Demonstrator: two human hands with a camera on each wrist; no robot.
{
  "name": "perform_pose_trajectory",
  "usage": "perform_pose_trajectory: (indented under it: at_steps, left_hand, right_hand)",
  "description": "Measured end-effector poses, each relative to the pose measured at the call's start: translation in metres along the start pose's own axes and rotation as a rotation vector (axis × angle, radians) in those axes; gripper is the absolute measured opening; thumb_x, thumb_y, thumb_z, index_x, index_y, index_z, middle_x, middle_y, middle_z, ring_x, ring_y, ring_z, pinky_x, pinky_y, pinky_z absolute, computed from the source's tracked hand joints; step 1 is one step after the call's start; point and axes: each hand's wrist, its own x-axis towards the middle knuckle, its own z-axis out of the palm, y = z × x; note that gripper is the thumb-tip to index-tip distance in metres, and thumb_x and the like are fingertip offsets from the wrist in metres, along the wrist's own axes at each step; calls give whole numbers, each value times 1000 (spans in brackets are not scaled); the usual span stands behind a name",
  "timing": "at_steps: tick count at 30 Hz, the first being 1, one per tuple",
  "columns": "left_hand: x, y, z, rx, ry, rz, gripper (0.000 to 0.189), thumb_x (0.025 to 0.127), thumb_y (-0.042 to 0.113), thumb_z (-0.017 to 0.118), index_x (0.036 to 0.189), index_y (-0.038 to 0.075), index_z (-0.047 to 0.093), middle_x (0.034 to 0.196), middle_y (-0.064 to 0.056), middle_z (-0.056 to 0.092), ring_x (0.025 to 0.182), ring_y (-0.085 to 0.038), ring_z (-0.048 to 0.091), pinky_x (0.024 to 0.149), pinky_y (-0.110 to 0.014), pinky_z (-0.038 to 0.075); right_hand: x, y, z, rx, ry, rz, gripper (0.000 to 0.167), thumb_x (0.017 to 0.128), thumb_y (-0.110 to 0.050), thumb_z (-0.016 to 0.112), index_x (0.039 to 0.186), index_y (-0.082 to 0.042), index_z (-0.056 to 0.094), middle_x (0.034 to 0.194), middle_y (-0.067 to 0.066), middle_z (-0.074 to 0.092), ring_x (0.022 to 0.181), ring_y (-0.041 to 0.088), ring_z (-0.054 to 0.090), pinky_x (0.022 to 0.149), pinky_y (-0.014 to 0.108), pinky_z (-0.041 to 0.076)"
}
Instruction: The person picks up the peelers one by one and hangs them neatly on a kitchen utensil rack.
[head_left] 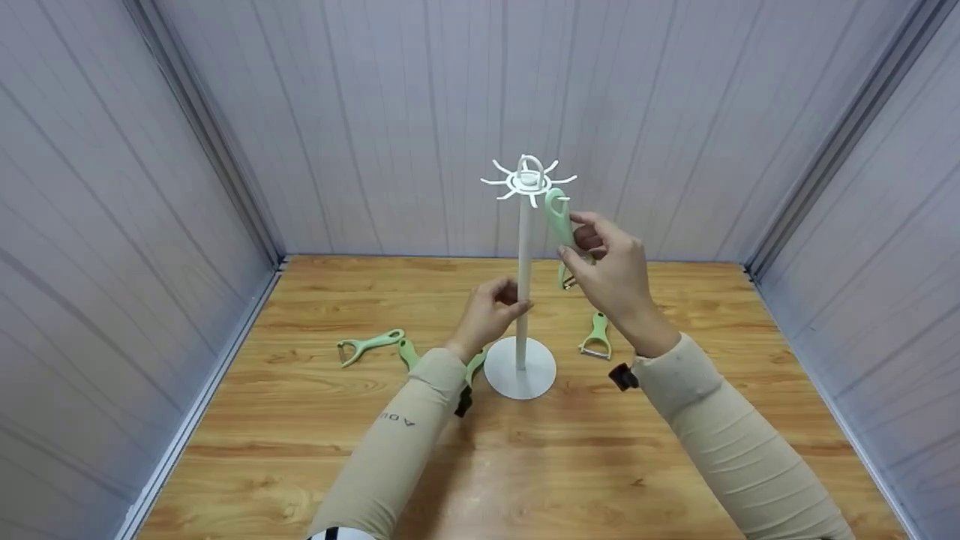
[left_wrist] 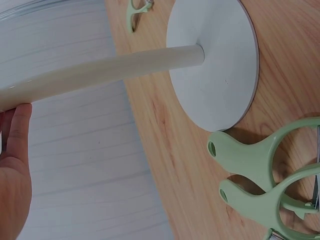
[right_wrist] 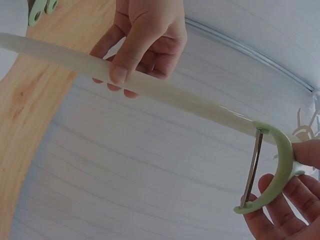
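Head view | left hand (head_left: 484,319): thumb and fingers holding white pole (head_left: 524,259), apparently steadying it | right hand (head_left: 613,271): fingers curling round green peeler (head_left: 560,227) near its blade end, seemingly keeping handle hole free at hook ring (head_left: 529,181); threading unclear

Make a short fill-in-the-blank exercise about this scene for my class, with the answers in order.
1. The right hand holds up a ____ with a metal blade.
2. The left hand grips the upright white ____ rising from the round base.
3. The peelers lying on the table are coloured ____.

Missing words: peeler; pole; green.
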Motion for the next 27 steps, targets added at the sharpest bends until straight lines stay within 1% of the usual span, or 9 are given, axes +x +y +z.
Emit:
perform_pose_trajectory:
  at_steps: [5, 8, 10, 15, 18, 19, 25, 27]
  left_hand:
    - [0, -2, -1, -10, 4, 10, 19, 100, 6, 78, 116, -2, 74, 105, -15, 78, 93, -14, 68, 90, -32, 59]
    - [0, -2, -2, -11, 3, 18, 19, 100, 7, 79, 116, -2, 74, 104, -15, 77, 92, -14, 69, 89, -31, 59]
    - [1, -3, -2, -15, 1, 24, 21, 100, 7, 78, 117, -4, 74, 104, -16, 77, 92, -15, 69, 89, -32, 59]
    - [1, -3, -2, -17, 3, 30, 25, 100, 8, 78, 119, -7, 73, 104, -17, 77, 93, -16, 70, 89, -33, 60]
    - [1, -2, -2, -14, 3, 30, 24, 100, 8, 79, 119, -6, 74, 105, -17, 78, 92, -15, 69, 89, -31, 59]
    - [2, -2, -3, -13, 3, 30, 24, 100, 8, 79, 119, -5, 74, 105, -17, 78, 92, -14, 69, 88, -31, 59]
    - [3, -5, -3, -4, 7, 36, 22, 99, 7, 79, 116, -6, 74, 103, -18, 78, 90, -9, 67, 86, -26, 58]
    - [3, -5, -3, -2, 4, 21, 20, 99, 7, 79, 115, -4, 74, 103, -16, 78, 90, -10, 67, 85, -26, 58]
  right_hand:
    - [-1, -2, 7, 23, -8, -8, 42, 90, 3, 83, 130, 5, 70, 95, 19, 77, 87, 28, 75, 76, 13, 56]
    - [-3, -5, 10, 23, -12, -15, 44, 90, 2, 86, 130, 5, 69, 92, 18, 77, 85, 26, 74, 75, 14, 57]
    - [-4, -7, 13, 20, -17, -17, 44, 90, 0, 87, 130, 5, 69, 91, 17, 76, 83, 25, 74, 74, 15, 57]
    - [-7, -14, 20, 32, -33, -10, 44, 90, -1, 86, 130, 3, 68, 91, 16, 76, 81, 25, 74, 74, 24, 62]
    - [-8, -15, 24, 28, -35, -13, 44, 90, -1, 86, 130, 3, 68, 92, 15, 76, 81, 25, 74, 75, 30, 64]
    - [-8, -15, 25, 25, -34, -15, 44, 90, -2, 87, 129, 3, 68, 92, 15, 76, 81, 24, 74, 75, 30, 64]
    - [-9, -15, 26, 23, -32, -29, 44, 90, -3, 88, 128, 4, 68, 90, 15, 75, 80, 23, 73, 73, 22, 60]
    - [-10, -13, 24, 23, -38, -30, 44, 90, -4, 88, 129, 3, 68, 90, 15, 74, 80, 23, 72, 74, 25, 62]
